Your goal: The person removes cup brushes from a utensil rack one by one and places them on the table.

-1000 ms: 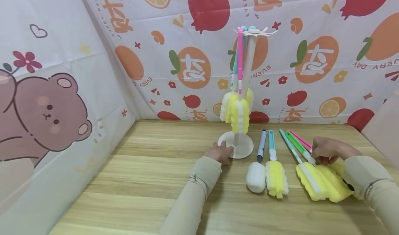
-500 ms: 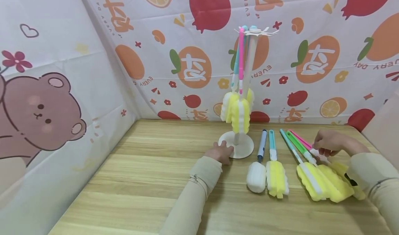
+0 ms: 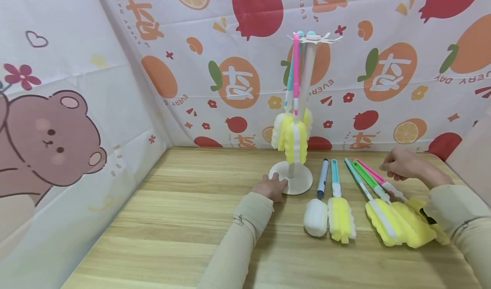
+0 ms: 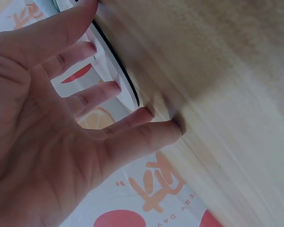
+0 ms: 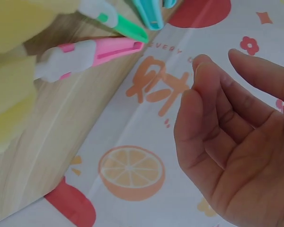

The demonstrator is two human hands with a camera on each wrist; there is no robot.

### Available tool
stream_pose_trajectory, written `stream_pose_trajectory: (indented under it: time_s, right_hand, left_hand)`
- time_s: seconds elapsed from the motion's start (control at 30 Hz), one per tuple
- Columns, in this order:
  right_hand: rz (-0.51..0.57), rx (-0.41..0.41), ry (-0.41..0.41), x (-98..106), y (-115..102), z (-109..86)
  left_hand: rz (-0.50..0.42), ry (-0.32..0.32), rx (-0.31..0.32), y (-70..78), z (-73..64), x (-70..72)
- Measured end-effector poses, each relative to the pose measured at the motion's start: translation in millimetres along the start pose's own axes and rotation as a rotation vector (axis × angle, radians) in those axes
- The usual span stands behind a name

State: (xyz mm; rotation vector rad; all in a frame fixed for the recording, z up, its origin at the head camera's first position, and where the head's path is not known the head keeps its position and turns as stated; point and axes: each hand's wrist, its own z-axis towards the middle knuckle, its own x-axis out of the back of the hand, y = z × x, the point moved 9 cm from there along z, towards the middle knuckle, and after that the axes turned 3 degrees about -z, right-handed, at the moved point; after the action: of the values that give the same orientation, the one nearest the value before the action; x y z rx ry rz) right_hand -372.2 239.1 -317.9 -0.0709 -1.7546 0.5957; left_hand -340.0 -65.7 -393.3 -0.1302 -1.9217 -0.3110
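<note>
Currently, left hand (image 3: 271, 188): spread fingers, at eight o'clock on the stand's base (image 3: 301, 184), touching its rim; grips nothing.
Right hand (image 3: 405, 166): at three o'clock from the base, well apart from the left; fingers loosely bent, thumb away from the fingertips, nothing held.
Pink-handled brush (image 3: 393, 190): lies on the table (image 3: 172, 221), nearest the right hand; its handle is toward nine o'clock from that hand, and the right wrist view shows a gap between handle and fingers. Its sponge is partly covered by the right cuff (image 3: 445, 201).
White stand (image 3: 308, 69): upright, its hooked top at one o'clock above the base.
Hanging pink brush (image 3: 296, 82): on the stand's near side, yellow-and-white sponge down at six o'clock.
Hanging teal brushes (image 3: 290, 78): just behind it, partly hidden, sponges also down.
Lavender-handled brush (image 3: 316, 214): four o'clock from the base, white sponge nearest the person.
Lone teal-handled brush (image 3: 340, 218): just beside it at three o'clock, with a yellow-and-white sponge.
Fanned pair: teal brush (image 3: 383, 221) and green-handled brush (image 3: 408, 223), next to the pink-handled one; handles toward eleven o'clock, sponges touching near five.
Backdrop: fruit-print cloth (image 3: 159, 78) at twelve o'clock, bear-print cloth (image 3: 53, 140) at nine.
</note>
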Motion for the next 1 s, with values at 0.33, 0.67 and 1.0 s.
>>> stream_pose_trajectory:
  time_s: [0.33, 0.67, 1.0]
  right_hand:
    - [-0.022, 0.035, 0.115, 14, -22, 0.2]
    - [0.024, 0.028, 0.220, 26, -36, -1.5]
    - [0.050, 0.014, 0.309, 40, -51, -4.4]
  left_hand:
    - [-0.009, -0.006, -0.002, 1.0, -1.0, 0.1]
    - [-0.004, -0.001, -0.010, 1.3, -0.6, -0.1]
    - [-0.002, -0.009, -0.003, 1.5, 1.1, -1.4]
